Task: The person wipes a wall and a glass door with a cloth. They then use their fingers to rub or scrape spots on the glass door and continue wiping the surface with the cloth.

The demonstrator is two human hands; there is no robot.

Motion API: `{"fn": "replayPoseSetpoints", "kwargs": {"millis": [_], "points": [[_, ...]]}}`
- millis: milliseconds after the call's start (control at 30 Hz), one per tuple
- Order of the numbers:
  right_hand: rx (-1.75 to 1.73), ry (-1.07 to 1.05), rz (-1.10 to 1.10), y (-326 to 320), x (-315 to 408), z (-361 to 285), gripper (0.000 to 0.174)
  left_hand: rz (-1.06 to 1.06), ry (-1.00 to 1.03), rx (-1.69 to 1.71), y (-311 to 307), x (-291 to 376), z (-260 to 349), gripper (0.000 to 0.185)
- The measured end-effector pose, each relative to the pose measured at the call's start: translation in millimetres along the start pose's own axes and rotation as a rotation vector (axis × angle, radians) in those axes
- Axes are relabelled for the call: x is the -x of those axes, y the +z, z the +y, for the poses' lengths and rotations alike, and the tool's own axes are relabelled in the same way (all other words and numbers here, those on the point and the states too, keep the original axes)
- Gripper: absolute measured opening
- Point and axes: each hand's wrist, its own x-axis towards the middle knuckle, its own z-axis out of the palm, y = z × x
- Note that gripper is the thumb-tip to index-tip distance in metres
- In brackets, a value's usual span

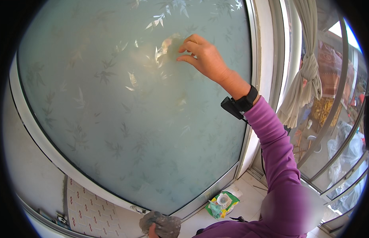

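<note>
Before me stands a frosted glass panel [160, 125] with a bamboo-leaf pattern, set in a white frame [92, 190]. My right hand [203, 58] is raised at the upper part of the glass, with its fingers curled and a gap between thumb and fingertips. Nothing shows in it, and whether it touches the glass I cannot tell. A crumpled grey-brown cloth [165, 224] is gripped by my left hand [153, 231] at the bottom edge of the view, low by the frame's corner. Most of that hand is hidden behind the cloth.
A metal lock or handle [138, 209] sits on the lower frame. On the tiled floor lies a green and yellow packet [212, 209] with a white cup-like item [223, 199] on it. To the right hang a knotted beige curtain [310, 71] and window bars [336, 119].
</note>
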Motion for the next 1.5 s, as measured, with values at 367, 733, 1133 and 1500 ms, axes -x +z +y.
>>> {"fn": "replayPoseSetpoints", "kwargs": {"millis": [367,733,1133,1500], "points": [[0.469,-0.392,-0.023,2,-7,4,0.012,0.000,-0.030,0.018,-6,-7,-5,0.052],[0.274,-0.360,0.191,-1,-27,-8,0.015,0.050,-0.084,0.098,-41,-7,-11,0.051],[-0.073,-0.119,0.039,-66,51,-43,0.017,0.018,0.001,0.022,-15,5,-4,0.050],[-0.112,0.211,-0.124,-74,68,-41,0.020,-0.033,0.055,-0.025,12,13,0,0.050]]}}
